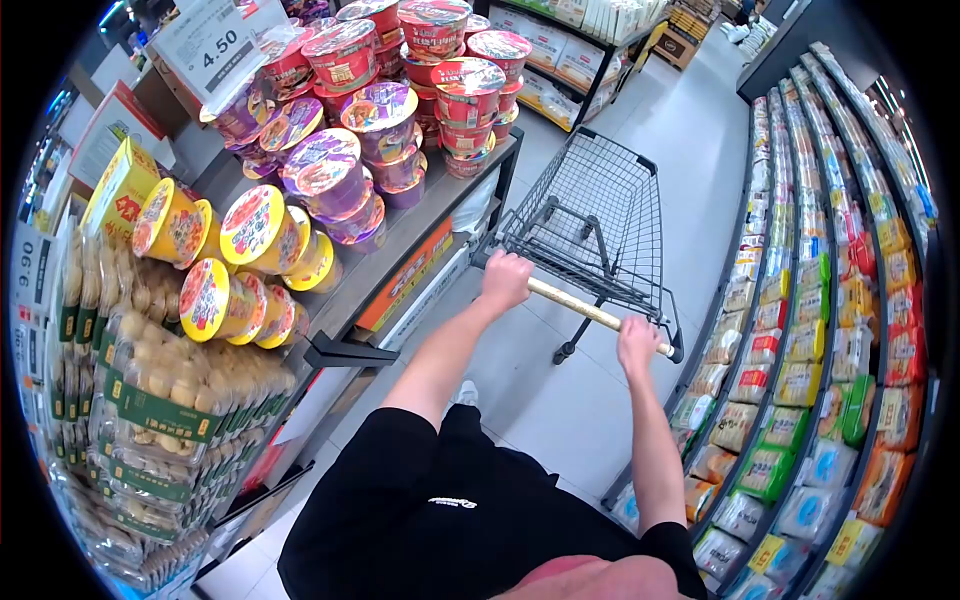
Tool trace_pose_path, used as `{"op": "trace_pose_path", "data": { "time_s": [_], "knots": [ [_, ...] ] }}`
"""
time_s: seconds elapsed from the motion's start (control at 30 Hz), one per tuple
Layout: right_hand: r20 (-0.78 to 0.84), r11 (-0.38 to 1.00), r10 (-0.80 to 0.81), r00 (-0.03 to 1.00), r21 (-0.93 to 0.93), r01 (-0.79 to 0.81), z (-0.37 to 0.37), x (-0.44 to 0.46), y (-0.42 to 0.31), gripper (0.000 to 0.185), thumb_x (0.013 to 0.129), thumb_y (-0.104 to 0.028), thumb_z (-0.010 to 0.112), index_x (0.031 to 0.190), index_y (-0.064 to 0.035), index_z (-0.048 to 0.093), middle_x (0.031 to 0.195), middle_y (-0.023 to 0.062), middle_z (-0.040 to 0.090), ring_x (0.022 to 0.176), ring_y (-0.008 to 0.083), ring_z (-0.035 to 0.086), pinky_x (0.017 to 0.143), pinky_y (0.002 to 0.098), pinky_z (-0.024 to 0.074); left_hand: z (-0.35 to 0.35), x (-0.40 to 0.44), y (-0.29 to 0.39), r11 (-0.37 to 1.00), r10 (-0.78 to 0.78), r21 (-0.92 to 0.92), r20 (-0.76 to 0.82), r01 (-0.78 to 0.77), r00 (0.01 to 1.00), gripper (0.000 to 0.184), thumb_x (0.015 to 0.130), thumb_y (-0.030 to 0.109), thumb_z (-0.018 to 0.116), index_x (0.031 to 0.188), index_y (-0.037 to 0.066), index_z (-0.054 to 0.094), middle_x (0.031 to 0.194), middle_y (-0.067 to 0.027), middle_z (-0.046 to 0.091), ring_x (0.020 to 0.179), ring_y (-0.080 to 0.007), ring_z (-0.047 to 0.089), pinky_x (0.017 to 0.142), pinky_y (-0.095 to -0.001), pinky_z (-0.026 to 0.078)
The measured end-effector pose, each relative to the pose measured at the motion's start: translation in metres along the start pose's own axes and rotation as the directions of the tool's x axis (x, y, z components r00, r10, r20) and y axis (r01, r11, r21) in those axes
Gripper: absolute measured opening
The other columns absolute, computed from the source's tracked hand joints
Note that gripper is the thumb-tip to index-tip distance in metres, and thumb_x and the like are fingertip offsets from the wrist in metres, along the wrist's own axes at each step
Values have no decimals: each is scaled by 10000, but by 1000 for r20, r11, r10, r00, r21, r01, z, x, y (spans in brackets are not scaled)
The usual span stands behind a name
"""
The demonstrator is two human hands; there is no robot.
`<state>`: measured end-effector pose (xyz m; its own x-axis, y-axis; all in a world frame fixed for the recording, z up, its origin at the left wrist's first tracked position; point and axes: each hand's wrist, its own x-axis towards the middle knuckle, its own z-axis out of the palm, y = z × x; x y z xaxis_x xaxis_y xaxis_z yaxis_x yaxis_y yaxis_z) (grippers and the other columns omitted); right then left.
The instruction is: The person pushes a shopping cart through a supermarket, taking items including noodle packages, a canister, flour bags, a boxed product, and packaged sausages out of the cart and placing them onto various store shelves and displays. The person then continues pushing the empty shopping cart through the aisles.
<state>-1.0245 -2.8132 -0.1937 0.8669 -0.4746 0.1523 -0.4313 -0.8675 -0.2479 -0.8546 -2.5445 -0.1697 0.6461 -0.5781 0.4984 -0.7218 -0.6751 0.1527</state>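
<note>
A black wire shopping cart (610, 195) stands in front of me, and its basket looks bare. My left hand (507, 279) is closed around the left end of the pale handlebar (572, 303). Near the bar's right end, my right hand (638, 345) is wrapped round it too. Both arms reach forward and down from my black T-shirt (430, 520). Left of the cart, a dark display table (400, 245) carries stacked instant noodle cups: red ones (468, 85), purple ones (325, 172) and yellow ones (258, 228).
Shelves of packaged food (800, 385) curve along the right side, close to the cart. Clear boxes of round tan food (165, 400) are piled at the lower left. A price sign (215, 50) reads 4.50. The tiled aisle floor (695, 130) runs ahead past another shelf rack (560, 60).
</note>
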Motion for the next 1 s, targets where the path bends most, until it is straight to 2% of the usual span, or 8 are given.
{"op": "trace_pose_path", "data": {
  "time_s": [0.07, 0.17, 0.33, 0.5, 0.63, 0.83, 0.9, 1.0],
  "knots": [
    [-168, 996, -67, 983, 54, 77, 5, 8, -22, 279, 943, -317, 498, 897, -93, 657, 958, 101, 610, 976, 316, 505, 965, 471, 328, 11, 15, -3, 999, -32, -27, 23, 33, 999, 110, 598, 98, 693, 662, 127, 608, 715, -40, 644, 772, -219, 641, 793, -369, 451],
    [-124, 993, -63, 990, 90, 74, 3, 38, -22, 257, 934, -330, 528, 937, -103, 650, 984, 84, 587, 1008, 306, 489, 981, 453, 306, 21, 41, -7, 998, -60, 7, 97, 59, 993, 98, 608, 95, 685, 670, 127, 616, 717, -43, 647, 774, -222, 642, 792, -377, 447],
    [-129, 974, -155, 980, 145, 173, 3, 92, 7, 316, 884, -407, 628, 908, -92, 641, 990, 82, 570, 1014, 307, 469, 987, 449, 294, 42, 76, -1, 998, -54, -18, 47, 55, 997, 76, 643, 72, 653, 687, 118, 612, 723, -47, 641, 778, -229, 633, 782, -397, 435],
    [-54, 969, -152, 987, 188, 159, 5, 166, 44, 407, 874, -462, 623, 878, -57, 663, 951, 90, 591, 1004, 303, 482, 990, 454, 295, 74, 115, 20, 995, -96, 5, 46, 96, 994, 80, 654, 94, 670, 698, 113, 606, 734, -45, 623, 813, -225, 617, 784, -396, 424],
    [-7, 977, -145, 989, 158, 144, 0, 238, 66, 474, 900, -501, 539, 830, -53, 678, 957, 101, 658, 981, 308, 516, 998, 427, 304, 97, 150, 48, 982, -190, 9, 125, 191, 974, 138, 672, 132, 695, 785, 105, 619, 826, -63, 635, 879, -252, 610, 810, -422, 416],
    [-99, 990, -118, 988, 64, 125, 10, 325, 99, 376, 871, -365, 539, 814, -35, 708, 956, 141, 648, 1004, 323, 526, 1028, 476, 317, 132, 198, 99, 966, -258, 73, 220, 247, 941, 226, 717, 170, 682, 909, 74, 610, 912, -100, 629, 954, -289, 592, 824, -456, 422],
    [-224, 993, -73, 972, 69, 91, 21, 346, 106, 278, 859, -262, 539, 822, -39, 700, 974, 161, 627, 1036, 332, 522, 1117, 506, 263, 139, 211, 113, 967, -256, 46, 241, 252, 936, 246, 735, 183, 675, 936, 65, 596, 943, -125, 615, 944, -307, 588, 819, -457, 423],
    [-253, 991, -23, 967, 118, 55, 27, 373, 114, 225, 858, -206, 538, 836, -47, 697, 980, 145, 611, 1081, 334, 511, 1185, 514, 199, 151, 224, 127, 970, -237, 28, 298, 240, 925, 305, 745, 197, 671, 995, 55, 569, 961, -127, 597, 963, -311, 579, 829, -458, 427]
  ]
}}
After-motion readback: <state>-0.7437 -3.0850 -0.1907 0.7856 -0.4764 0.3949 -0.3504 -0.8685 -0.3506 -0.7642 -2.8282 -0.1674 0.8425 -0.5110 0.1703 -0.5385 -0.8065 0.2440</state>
